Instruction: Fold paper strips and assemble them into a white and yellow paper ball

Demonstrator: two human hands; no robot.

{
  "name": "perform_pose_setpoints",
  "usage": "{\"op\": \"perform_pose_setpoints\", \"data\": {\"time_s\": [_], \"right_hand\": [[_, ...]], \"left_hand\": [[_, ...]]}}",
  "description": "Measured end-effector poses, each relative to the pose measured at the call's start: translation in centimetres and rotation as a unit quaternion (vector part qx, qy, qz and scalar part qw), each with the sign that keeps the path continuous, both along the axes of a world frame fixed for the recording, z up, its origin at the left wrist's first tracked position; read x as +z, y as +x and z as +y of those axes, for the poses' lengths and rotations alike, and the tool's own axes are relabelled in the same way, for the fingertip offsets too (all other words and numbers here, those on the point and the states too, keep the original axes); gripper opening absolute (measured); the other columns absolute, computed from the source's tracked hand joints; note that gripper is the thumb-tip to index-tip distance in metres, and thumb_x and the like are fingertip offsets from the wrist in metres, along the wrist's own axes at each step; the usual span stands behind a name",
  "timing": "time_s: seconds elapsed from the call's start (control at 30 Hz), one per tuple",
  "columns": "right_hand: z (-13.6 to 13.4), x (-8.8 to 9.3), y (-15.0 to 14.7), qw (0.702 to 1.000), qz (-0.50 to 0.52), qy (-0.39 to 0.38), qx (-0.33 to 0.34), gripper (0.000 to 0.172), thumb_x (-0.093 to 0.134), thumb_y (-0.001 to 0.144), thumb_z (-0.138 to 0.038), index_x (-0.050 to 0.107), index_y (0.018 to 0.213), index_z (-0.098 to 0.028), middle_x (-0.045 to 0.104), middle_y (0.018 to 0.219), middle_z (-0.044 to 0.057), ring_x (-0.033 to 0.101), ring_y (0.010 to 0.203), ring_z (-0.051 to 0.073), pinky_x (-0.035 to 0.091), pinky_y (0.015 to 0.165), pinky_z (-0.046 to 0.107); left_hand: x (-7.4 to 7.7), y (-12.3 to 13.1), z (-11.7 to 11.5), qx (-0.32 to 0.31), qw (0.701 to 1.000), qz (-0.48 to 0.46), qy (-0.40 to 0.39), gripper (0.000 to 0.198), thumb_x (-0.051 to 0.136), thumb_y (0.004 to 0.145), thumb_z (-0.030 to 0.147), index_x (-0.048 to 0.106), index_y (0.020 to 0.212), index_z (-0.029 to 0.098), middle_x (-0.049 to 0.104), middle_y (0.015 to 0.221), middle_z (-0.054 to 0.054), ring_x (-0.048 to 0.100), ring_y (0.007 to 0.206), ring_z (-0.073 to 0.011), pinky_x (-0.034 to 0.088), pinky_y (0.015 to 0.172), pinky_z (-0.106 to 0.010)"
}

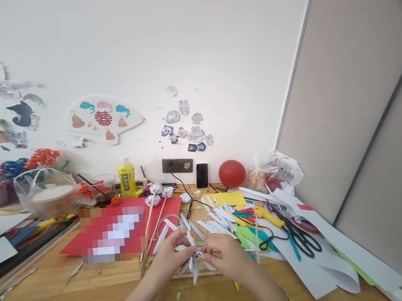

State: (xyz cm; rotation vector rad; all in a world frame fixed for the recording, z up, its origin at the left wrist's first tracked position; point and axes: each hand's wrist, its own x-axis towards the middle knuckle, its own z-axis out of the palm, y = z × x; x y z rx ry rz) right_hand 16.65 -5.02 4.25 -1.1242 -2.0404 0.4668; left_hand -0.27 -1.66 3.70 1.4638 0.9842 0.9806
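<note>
A white folded-paper flower (195, 272) with pointed petals is between my two hands, close to the front of the wooden table. My left hand (172, 255) is closed on it, thumb and fingers pinching the petals from the left. From the right, my right hand (225, 256) pinches at the flower's darker centre with thumb and forefinger; the exact spot is small and partly hidden by the fingers. Just behind the hands lie white paper strips (213, 225). To the left, wooden sticks (151, 220) carry crumpled white paper flowers (157, 192).
Red paper (124, 229) covers the table's left-middle. At right are a yellow glue gun (269, 216) with a black cord, black scissors (301, 237) and white sheets (319, 270). Along the wall stand a yellow bottle (127, 177), a phone (202, 175) and a red balloon (232, 173).
</note>
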Motion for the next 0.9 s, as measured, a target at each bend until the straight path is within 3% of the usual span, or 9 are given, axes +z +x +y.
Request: {"op": "perform_pose_setpoints", "data": {"time_s": [0.17, 0.33, 0.7, 0.9], "right_hand": [[0.9, -0.9, -0.6, 0.987, 0.129, -0.088, -0.046, 0.003, 0.057, 0.072, -0.019, 0.06, 0.073, -0.018, 0.061, 0.07, -0.001, 0.057, 0.068, 0.014, 0.042, 0.061, 0.022], [1.9, -2.3, -1.5, 0.962, 0.226, -0.135, -0.07, 0.017, 0.06, 0.065, -0.015, 0.062, 0.082, -0.016, 0.065, 0.079, 0.003, 0.06, 0.076, 0.018, 0.046, 0.065, 0.026], [0.9, -2.0, -2.7, 0.967, 0.207, -0.047, -0.143, 0.015, 0.058, 0.066, -0.011, 0.064, 0.077, -0.018, 0.066, 0.079, 0.004, 0.059, 0.078, 0.019, 0.045, 0.07, 0.029], [0.7, -2.1, -2.8, 0.982, 0.15, 0.023, -0.114, 0.014, 0.057, 0.069, -0.009, 0.06, 0.078, -0.019, 0.061, 0.08, 0.002, 0.056, 0.079, 0.017, 0.044, 0.072, 0.028]], "left_hand": [[-0.6, 0.1, 0.2, -0.031, 0.998, 0.02, 0.042, 0.024, 0.068, 0.059, 0.03, 0.061, 0.077, 0.016, 0.068, 0.07, -0.003, 0.063, 0.07, -0.0195, 0.049, 0.064, -0.027], [-0.6, 0.1, 0.3, -0.017, 0.996, 0.04, 0.076, 0.024, 0.067, 0.061, 0.032, 0.067, 0.079, 0.017, 0.071, 0.078, -0.006, 0.064, 0.078, -0.0234, 0.05, 0.07, -0.029], [0.3, 0.1, -1.0, 0.081, 0.977, 0.116, 0.158, 0.012, 0.063, 0.065, 0.033, 0.066, 0.07, 0.022, 0.07, 0.074, -0.003, 0.063, 0.075, -0.0234, 0.048, 0.069, -0.03], [0.2, 0.2, -1.4, 0.071, 0.98, 0.102, 0.156, 0.017, 0.061, 0.067, 0.032, 0.062, 0.081, 0.023, 0.067, 0.08, -0.002, 0.062, 0.072, -0.0203, 0.047, 0.062, -0.026]]}}
